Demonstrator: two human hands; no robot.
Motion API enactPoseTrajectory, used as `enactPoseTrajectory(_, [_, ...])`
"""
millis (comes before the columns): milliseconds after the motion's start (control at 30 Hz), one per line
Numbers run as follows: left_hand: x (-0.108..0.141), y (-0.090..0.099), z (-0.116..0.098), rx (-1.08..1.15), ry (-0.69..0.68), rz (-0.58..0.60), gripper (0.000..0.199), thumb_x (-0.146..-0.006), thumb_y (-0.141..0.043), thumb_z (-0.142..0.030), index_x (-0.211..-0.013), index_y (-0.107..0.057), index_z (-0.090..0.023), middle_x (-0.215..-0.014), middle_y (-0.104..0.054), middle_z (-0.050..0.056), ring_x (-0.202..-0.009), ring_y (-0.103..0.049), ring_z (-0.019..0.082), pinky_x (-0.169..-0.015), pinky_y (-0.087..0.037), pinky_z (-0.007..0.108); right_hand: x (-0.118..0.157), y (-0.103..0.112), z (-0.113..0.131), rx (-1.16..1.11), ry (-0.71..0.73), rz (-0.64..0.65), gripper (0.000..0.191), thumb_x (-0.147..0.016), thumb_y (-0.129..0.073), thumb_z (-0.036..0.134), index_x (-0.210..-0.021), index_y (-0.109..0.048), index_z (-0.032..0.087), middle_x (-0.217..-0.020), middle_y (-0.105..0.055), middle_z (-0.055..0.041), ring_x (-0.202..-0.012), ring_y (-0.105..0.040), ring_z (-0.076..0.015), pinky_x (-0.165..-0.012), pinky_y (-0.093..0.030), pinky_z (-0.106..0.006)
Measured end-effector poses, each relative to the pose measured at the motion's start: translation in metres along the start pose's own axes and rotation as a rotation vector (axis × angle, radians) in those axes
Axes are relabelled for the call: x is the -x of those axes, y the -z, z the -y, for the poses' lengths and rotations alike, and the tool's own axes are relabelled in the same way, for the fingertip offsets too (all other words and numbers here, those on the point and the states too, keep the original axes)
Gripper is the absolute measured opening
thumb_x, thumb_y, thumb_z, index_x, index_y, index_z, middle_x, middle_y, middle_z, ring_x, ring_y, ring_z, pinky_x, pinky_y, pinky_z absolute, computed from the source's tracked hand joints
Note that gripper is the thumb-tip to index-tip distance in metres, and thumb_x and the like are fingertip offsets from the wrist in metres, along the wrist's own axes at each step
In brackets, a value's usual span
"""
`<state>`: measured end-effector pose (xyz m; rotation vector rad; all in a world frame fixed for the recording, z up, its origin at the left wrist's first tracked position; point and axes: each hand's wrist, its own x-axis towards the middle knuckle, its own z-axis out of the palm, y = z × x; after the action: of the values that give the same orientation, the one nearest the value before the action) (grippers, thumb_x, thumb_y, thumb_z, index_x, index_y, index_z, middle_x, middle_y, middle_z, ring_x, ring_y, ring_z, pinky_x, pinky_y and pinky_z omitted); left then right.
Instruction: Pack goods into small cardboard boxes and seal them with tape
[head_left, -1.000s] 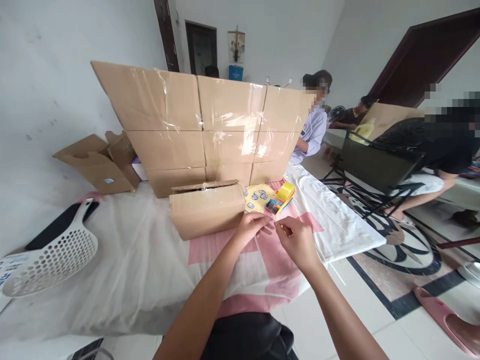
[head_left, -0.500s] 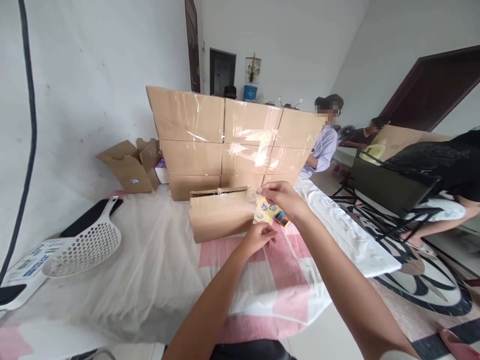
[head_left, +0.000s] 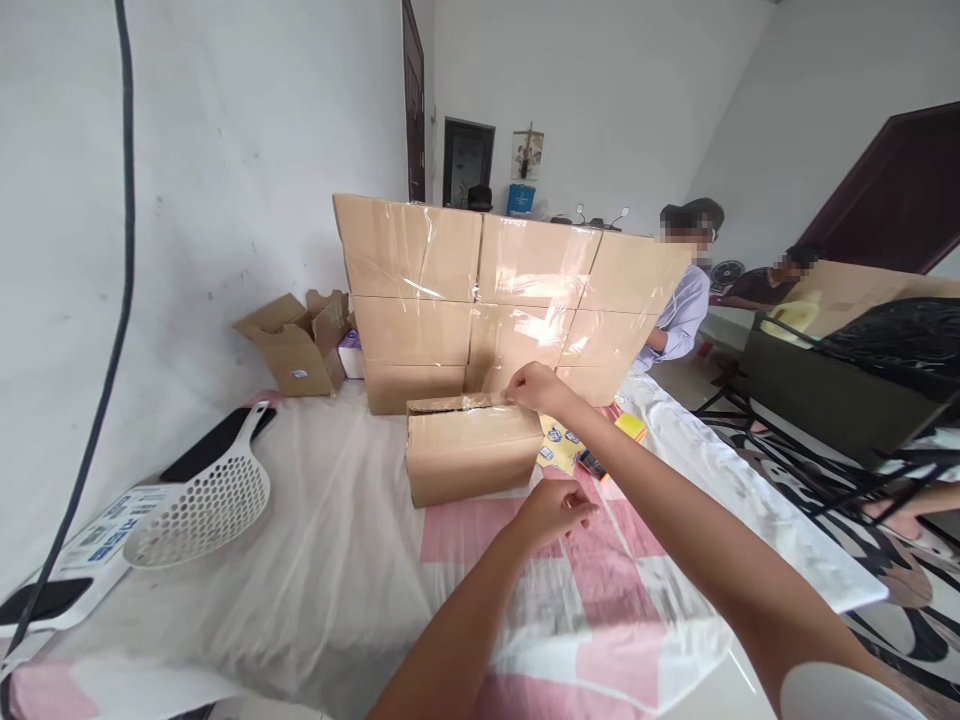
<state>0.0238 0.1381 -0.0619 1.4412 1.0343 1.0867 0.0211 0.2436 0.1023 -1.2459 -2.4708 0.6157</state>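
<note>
A small closed cardboard box (head_left: 472, 455) lies lengthwise before me, with a seam along its upper back edge and shiny clear tape (head_left: 480, 402) on it. At the right end of that seam, my right hand (head_left: 534, 388) is closed in a pinch on what looks like the clear tape. My left hand (head_left: 559, 510) hovers over the pink-and-white cloth, just off the box's lower right corner. Its fingers are curled in; anything between them is too small to make out. Beside the box lie a yellow printed sheet (head_left: 556, 445) and a small dark packet (head_left: 591, 464).
Behind the box stands a large taped cardboard panel (head_left: 420, 330). An open carton (head_left: 304, 365), a white perforated scoop (head_left: 206, 510) and a white-and-black device (head_left: 112, 540) are on the left. A yellow item (head_left: 631, 427) lies right. Other people and a chair (head_left: 817, 400) are beyond the table.
My right hand has gone from beside the box's right end to the seam on top. My left hand has drawn slightly away from the box. The camera view has turned left.
</note>
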Motion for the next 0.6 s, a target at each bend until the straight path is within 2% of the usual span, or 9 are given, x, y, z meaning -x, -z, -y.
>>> enactPoseTrajectory(100, [0.003,0.0,-0.003,-0.026,0.008,0.017,0.027,-0.084,-0.065,-0.044,-0.076,-0.063,-0.018,-0.073,-0.07,0.0,-0.052,-0.052,0.01,-0.052,-0.04,0.023,0.0,-0.005,-0.003,0.112,0.034,0.012,0.015,-0.075,-0.068,0.021,-0.061,-0.064,0.017,-0.059,-0.059,0.0014,-0.06,-0.054,-0.0123,-0.053,-0.034,-0.024])
enactPoseTrajectory(233, [0.005,0.001,-0.004,-0.068,0.015,0.022,0.029,-0.085,-0.064,-0.046,-0.078,-0.064,-0.018,-0.077,-0.072,0.002,-0.063,-0.057,0.012,-0.058,-0.041,0.023,0.002,-0.008,-0.002,0.254,0.043,0.011,0.013,-0.081,-0.067,0.026,-0.07,-0.069,0.019,-0.073,-0.069,-0.0015,-0.07,-0.062,-0.0143,-0.057,-0.038,-0.023])
enactPoseTrajectory(367, [0.004,0.001,-0.004,-0.115,0.014,0.007,0.031,-0.086,-0.062,-0.047,-0.077,-0.065,-0.018,-0.078,-0.073,0.003,-0.071,-0.061,0.015,-0.062,-0.041,0.024,0.01,-0.013,0.009,0.417,0.002,-0.059,0.016,-0.087,-0.064,0.031,-0.082,-0.073,0.019,-0.095,-0.075,-0.0097,-0.091,-0.069,-0.0234,-0.071,-0.046,-0.028])
enactPoseTrajectory(467, [0.003,0.001,-0.005,-0.144,0.003,-0.002,0.031,-0.087,-0.061,-0.047,-0.079,-0.067,-0.018,-0.076,-0.072,0.002,-0.073,-0.064,0.016,-0.063,-0.041,0.025,0.018,-0.02,0.02,0.517,-0.032,-0.127,0.022,-0.092,-0.059,0.032,-0.092,-0.073,0.016,-0.103,-0.073,-0.0171,-0.1,-0.069,-0.0311,-0.08,-0.049,-0.035])
enactPoseTrajectory(533, [0.003,0.001,-0.005,-0.16,-0.002,-0.008,0.031,-0.088,-0.059,-0.047,-0.081,-0.068,-0.018,-0.074,-0.071,0.002,-0.072,-0.064,0.017,-0.063,-0.041,0.025,0.021,-0.022,0.025,0.553,-0.057,-0.169,0.029,-0.093,-0.06,0.036,-0.107,-0.07,0.013,-0.106,-0.072,-0.0203,-0.103,-0.068,-0.0338,-0.084,-0.05,-0.039])
enactPoseTrajectory(600, [0.003,0.002,-0.005,-0.176,-0.001,-0.013,0.034,-0.09,-0.058,-0.049,-0.083,-0.068,-0.018,-0.074,-0.072,0.002,-0.072,-0.065,0.017,-0.064,-0.042,0.025,0.022,-0.019,0.027,0.561,-0.062,-0.164,0.049,-0.092,-0.063,0.042,-0.129,-0.059,0.01,-0.109,-0.071,-0.0231,-0.106,-0.067,-0.0356,-0.086,-0.05,-0.041])
